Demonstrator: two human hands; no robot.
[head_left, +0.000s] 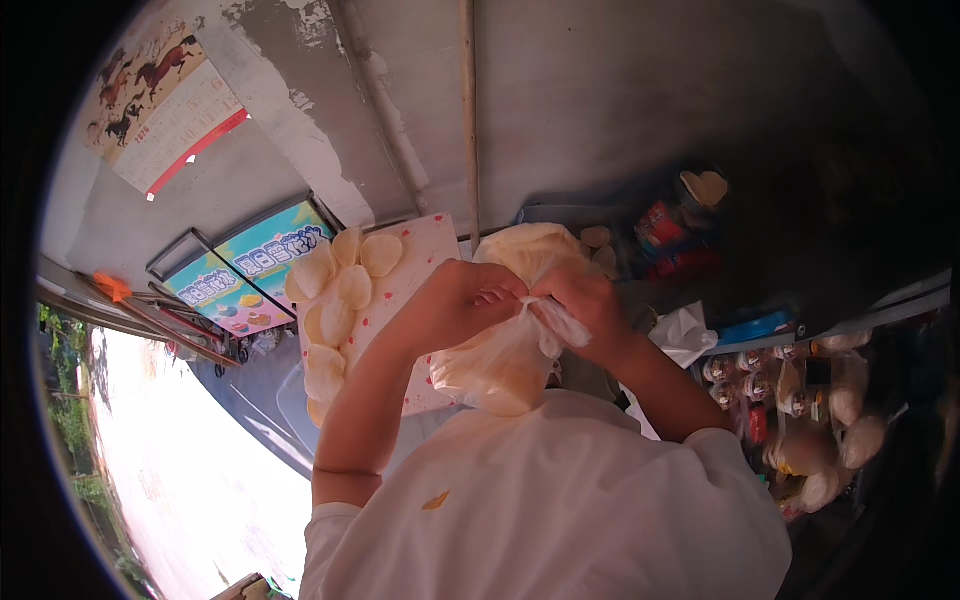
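Note:
A translucent plastic bag [487,372] with pale yellowish contents hangs in front of my chest, its neck twisted tight. My left hand [468,300] pinches the bag at the left side of that neck, with the fingers curled in. From the other side my right hand [583,305] is closed on the gathered top, and a loose white end of the bag sticks out below its fingers. Just behind both hands sits another full bag [527,248] of pale yellow pieces. Several thin, round, cream-coloured discs [355,287] lie to the left on a white board with red marks [425,255].
Colourful sign panels [245,268] in a black frame lean at the left wall, below a calendar [165,100] with horses. Packed goods [790,400] cluster at the right. A white crumpled bag [684,332] and a blue object [752,328] lie beyond my right forearm.

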